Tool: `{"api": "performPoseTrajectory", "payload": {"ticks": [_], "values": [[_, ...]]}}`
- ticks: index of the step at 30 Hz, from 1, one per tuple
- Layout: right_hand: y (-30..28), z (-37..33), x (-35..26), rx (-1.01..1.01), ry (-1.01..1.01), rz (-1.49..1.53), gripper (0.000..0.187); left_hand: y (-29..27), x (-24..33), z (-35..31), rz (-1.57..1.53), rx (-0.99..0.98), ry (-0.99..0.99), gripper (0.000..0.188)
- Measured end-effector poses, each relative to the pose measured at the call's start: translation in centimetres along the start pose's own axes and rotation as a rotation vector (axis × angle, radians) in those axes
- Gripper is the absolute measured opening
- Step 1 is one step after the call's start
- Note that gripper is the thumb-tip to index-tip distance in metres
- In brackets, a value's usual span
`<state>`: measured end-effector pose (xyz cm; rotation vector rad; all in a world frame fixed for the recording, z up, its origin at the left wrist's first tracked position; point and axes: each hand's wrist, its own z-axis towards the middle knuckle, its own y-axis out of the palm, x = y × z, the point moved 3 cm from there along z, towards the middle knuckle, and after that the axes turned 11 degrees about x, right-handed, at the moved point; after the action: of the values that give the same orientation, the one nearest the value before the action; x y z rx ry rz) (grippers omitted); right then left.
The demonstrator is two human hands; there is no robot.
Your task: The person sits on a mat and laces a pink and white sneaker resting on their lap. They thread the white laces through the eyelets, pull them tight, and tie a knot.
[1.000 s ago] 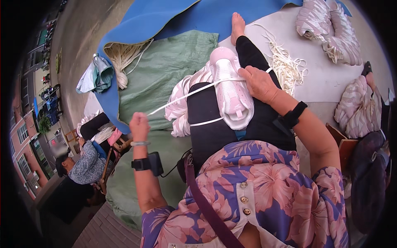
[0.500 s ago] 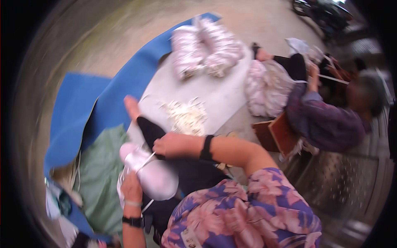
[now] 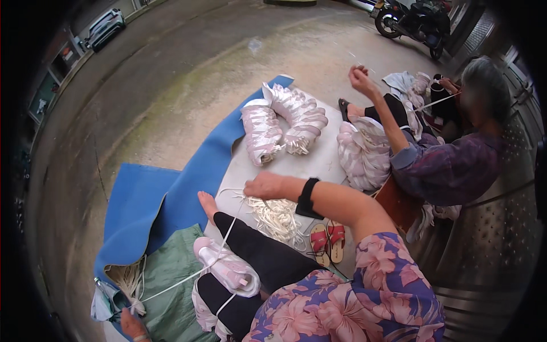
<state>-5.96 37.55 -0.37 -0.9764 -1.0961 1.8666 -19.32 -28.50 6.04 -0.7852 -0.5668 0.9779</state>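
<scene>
One white lace [image 3: 229, 232] runs taut across the pink-and-white shoe [image 3: 231, 275] on the person's legs [image 3: 268, 242], gripped at either side by closed fingers: the left hand [image 3: 132, 326] near a pale blue cloth [image 3: 103, 303], the right hand [image 3: 265, 186] just beside a heap of cream laces [image 3: 278, 221].

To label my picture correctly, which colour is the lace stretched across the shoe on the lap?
The lace is white; it shows best in the head view.

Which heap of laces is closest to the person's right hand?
The loose, tangled cream heap on the pale sheet, close by the right hand. The other bunch lies far left, by the blue mat, near the left hand.
</scene>
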Motion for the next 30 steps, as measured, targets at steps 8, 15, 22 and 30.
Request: {"api": "performPoseTrajectory", "payload": {"ticks": [8, 15, 22, 30], "values": [[-16.2, -3.1, 4.7, 0.190, 0.095, -0.367, 0.006, -9.6, 1.5, 4.0, 0.368, -0.146, 0.239, 0.013], [-29.7, -3.7, 3.1, 0.241, 0.109, -0.763, 0.010, -17.4, 3.9, 9.2, 0.553, 0.074, 0.380, 0.004], [-34.3, 0.3, 1.8, 0.259, -0.076, -0.940, 0.025, -22.1, -4.9, 11.1, 0.591, 0.055, 0.450, 0.022], [-33.0, -0.2, 6.8, 0.269, 0.006, -0.910, 0.025, -26.4, -5.7, 16.4, 0.726, -0.023, 0.262, 0.025]]}}
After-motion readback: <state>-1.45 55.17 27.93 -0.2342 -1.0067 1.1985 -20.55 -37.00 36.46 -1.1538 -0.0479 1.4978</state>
